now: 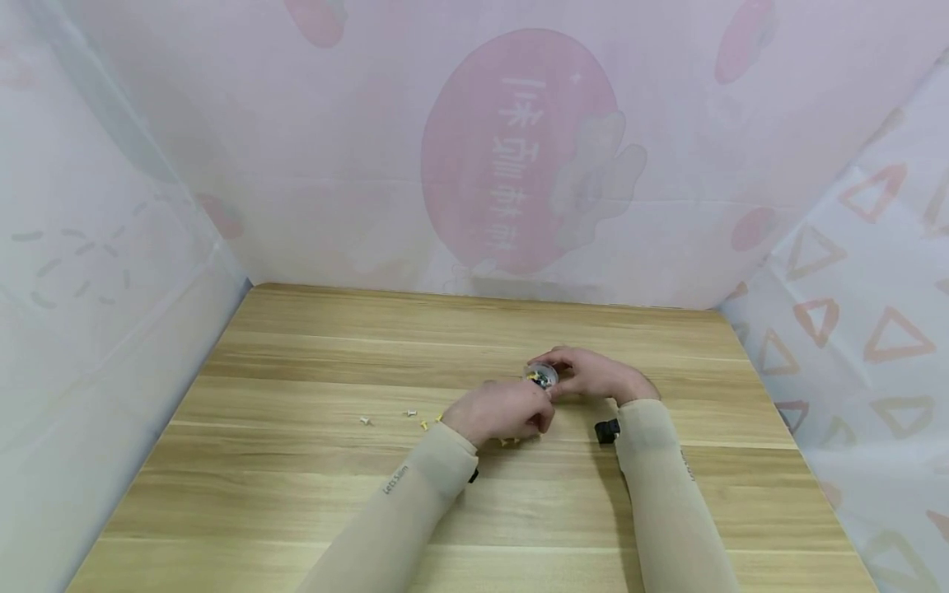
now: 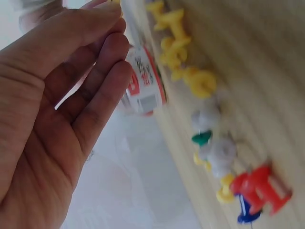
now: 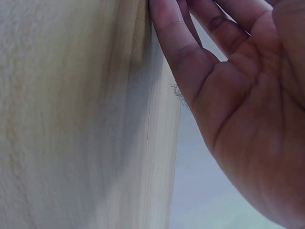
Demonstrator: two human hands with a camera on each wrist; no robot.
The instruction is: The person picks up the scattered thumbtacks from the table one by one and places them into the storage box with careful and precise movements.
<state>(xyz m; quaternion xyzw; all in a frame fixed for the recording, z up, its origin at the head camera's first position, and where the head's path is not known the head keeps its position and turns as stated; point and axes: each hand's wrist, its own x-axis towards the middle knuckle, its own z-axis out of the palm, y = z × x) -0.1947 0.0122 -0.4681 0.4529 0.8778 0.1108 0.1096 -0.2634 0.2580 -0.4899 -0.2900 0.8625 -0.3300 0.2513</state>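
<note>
In the head view, a small round clear container (image 1: 547, 372) with push pins inside stands near the middle of the wooden table. My right hand (image 1: 596, 375) holds it from the right, fingers and thumb about its sides. Just left of it, my left hand (image 1: 502, 408) is bent over the table. The left wrist view shows that thumb and fingertips together, with a bit of a yellow push pin (image 2: 117, 1) at the top. Behind those fingers is the container's white and red label (image 2: 147, 78). The right fingertips are cut off in the right wrist view.
Loose yellow push pins (image 2: 176, 28), white push pins (image 2: 223, 151), red push pins (image 2: 264, 188), a blue push pin (image 2: 248, 210) and a green one (image 2: 202, 138) lie on the table (image 1: 296, 494). Printed cloth walls (image 1: 356, 165) enclose its back and sides.
</note>
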